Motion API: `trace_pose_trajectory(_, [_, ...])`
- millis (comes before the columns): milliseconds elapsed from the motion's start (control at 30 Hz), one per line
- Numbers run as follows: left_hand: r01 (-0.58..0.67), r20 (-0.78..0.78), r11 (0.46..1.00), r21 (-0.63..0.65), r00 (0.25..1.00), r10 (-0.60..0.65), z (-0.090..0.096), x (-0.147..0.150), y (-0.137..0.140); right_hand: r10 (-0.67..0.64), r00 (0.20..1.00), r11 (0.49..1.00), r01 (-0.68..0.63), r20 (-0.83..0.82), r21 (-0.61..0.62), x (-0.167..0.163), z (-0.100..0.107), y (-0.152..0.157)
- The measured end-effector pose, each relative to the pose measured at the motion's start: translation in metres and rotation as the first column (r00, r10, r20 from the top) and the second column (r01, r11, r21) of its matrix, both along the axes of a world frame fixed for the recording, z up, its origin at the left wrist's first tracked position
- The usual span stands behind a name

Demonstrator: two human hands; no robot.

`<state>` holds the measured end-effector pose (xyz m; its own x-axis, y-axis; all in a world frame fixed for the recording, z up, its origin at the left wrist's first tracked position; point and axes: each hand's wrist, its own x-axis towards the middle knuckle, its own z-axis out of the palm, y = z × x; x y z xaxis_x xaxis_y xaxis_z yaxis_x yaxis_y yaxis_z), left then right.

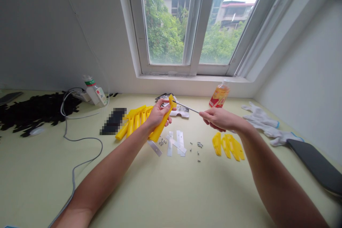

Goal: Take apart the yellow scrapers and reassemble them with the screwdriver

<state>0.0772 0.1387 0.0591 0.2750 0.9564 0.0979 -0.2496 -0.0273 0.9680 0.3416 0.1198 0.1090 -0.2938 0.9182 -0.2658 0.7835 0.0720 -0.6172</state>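
A two-paned window [196,44] stands over the pale table [173,196] I watch through the head camera, trees and buildings beyond the glass. I set my clock on the yellow handle [161,128], tilted at centre in the left hand [158,114], whose fingers wrap it firmly. Towards three o'clock, the right hand [217,118] grips a screwdriver [188,108]; its tip meets the handle's head, while the fist hides its grip.

At nine o'clock I find more yellow handles [130,125], partly blocked from me by the left forearm, and a pixelated dark patch. Near six are small nuts [162,141]; between four and five, overlapping metal strips [170,145]; around four, loose screws [200,145] and flat yellow pieces [234,148].

Packaging [183,113] lies at two, partly behind the left hand, with an orange-labelled bottle [219,95] farther out. White gloves [263,123] sit at three, near a black slab [316,165]. A clear bottle [96,94] leans at ten, a black heap [40,108] sprawls past nine, and a grey cable [73,175] trails through eight, reaching the left forearm's edge.
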Motion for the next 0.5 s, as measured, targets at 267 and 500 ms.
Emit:
trace_pose_trajectory(267, [-0.029,-0.223,0.977,0.214,0.972,0.077,-0.005,-0.003,0.004,0.036,0.989,0.991,-0.053,-0.143,-0.121,0.012,0.002,-0.001])
trace_pose_trajectory(500, [-0.144,-0.307,0.933,0.33,0.918,0.25,-0.005,-0.008,0.009,0.174,0.94,0.929,-0.255,0.292,0.268,0.008,0.019,-0.014])
